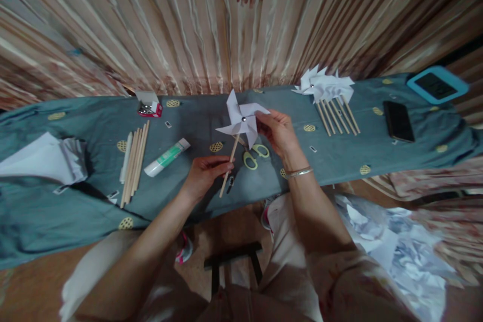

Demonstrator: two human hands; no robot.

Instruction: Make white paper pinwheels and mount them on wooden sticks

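- The left hand [209, 173] pinches the wooden stick [233, 156] between thumb and fingers.
- The right hand [278, 133] has thumb and fingers closed on a blade of the white paper pinwheel [238, 119], at the stick's upper end, above the tablecloth [335, 161].
- Scissors [250, 162] lie beneath the pinwheel.
- Leftward lie a glue stick [167, 157] and loose sticks [135, 163].
- Rightward lie more pinwheels [326, 88] and a phone [399, 121].
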